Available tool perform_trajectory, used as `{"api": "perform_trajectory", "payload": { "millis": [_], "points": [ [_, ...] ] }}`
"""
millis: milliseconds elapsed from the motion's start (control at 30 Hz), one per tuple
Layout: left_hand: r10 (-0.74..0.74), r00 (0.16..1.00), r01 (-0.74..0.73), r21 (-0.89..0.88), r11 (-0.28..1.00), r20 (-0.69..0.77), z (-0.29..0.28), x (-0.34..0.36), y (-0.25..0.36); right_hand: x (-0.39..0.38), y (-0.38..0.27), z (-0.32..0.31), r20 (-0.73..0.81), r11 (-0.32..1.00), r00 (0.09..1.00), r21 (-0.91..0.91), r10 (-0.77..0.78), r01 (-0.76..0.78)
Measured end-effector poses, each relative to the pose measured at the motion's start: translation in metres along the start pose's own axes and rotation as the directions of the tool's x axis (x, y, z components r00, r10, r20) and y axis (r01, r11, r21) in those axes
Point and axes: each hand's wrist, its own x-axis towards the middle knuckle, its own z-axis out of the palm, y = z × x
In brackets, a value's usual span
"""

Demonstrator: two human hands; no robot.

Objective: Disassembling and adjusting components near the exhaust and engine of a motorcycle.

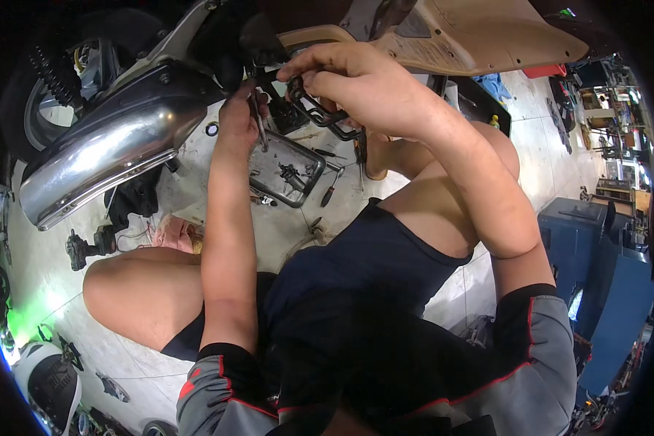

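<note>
My left hand is closed around a slim metal hand tool, its lower end pointing down; the exact kind is unclear. It works under the scooter, beside the inner end of a shiny silver exhaust muffler. My right hand reaches in from the right with bent fingers, thumb and fingertips close together at the underside. Whatever they pinch is too small or hidden to make out. Just below that hand is a black bent metal bar. Above it runs the scooter's brown plastic panel.
Below my hands, a metal tray with loose parts lies on the tiled floor, a screwdriver beside it. A cordless power tool lies by my left knee. The wheel is upper left; a blue cabinet stands at right.
</note>
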Motion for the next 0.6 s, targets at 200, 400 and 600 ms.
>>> {"api": "perform_trajectory", "payload": {
  "millis": [200,400,600],
  "points": [
    [0.033,0.992,-0.034,-0.01,0.999,-0.119,0.01,-0.001,0.0,-0.003,-0.003,-0.002,0.056,1.0,0.998,-0.014,0.016,-0.015],
    [-0.011,0.99,-0.008,-0.136,0.991,-0.138,0.012,-0.003,-0.004,-0.002,-0.004,-0.001,0.091,1.0,0.996,0.007,0.024,-0.025],
    [0.03,0.994,-0.023,0.068,0.997,-0.107,-0.005,0.02,-0.009,-0.002,0.002,0.004,0.11,0.994,0.993,0.105,-0.033,0.021]
  ]
}}
